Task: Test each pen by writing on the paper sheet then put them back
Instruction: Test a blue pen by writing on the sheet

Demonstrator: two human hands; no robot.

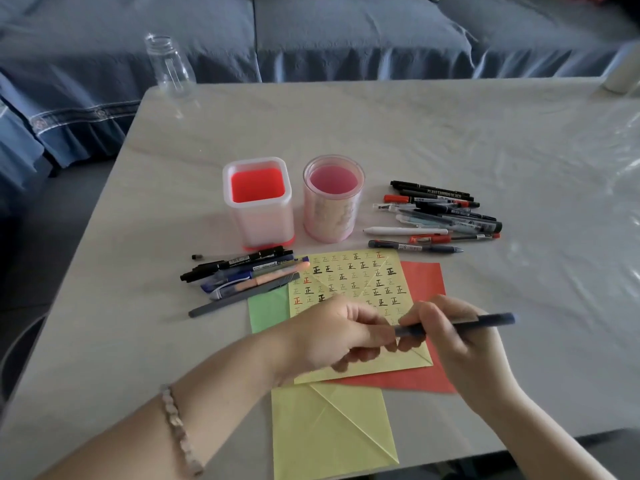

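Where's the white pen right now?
Head view: the white pen lies on the right, in the loose pen pile, just right of the round pink holder.

We see a dark-blue pen [460,323] held level above a yellow paper sheet [349,282] filled with black and red characters, left hand [332,336] pinching one end, right hand [460,348] gripping the barrel. Mixed pens lie in a left pile [242,275] and a far-right pile [440,213].
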